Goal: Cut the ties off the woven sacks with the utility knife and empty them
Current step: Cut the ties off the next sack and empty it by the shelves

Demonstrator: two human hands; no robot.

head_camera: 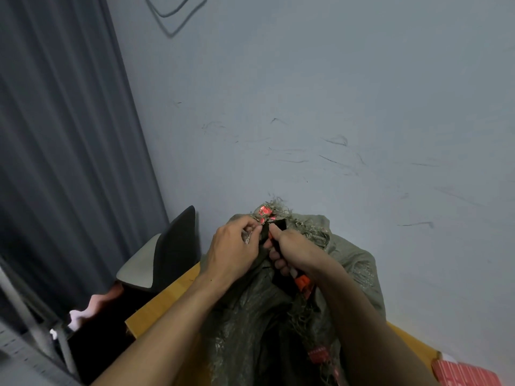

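A grey-green woven sack (354, 263) stands on a wooden table (161, 305) against the wall, its frayed neck bunched at the top with a red tie or tag (265, 211). My left hand (234, 246) pinches the bunched neck just below the red tie. My right hand (292, 249) grips a utility knife (302, 282) with an orange and black handle; its front end points up at the sack's neck, and the blade is hidden between my hands.
A dark chair back (172, 246) stands left of the table beside a grey curtain (55, 162). The scuffed pale wall (334, 107) is right behind the sack. A red box (468, 374) lies at the table's right corner.
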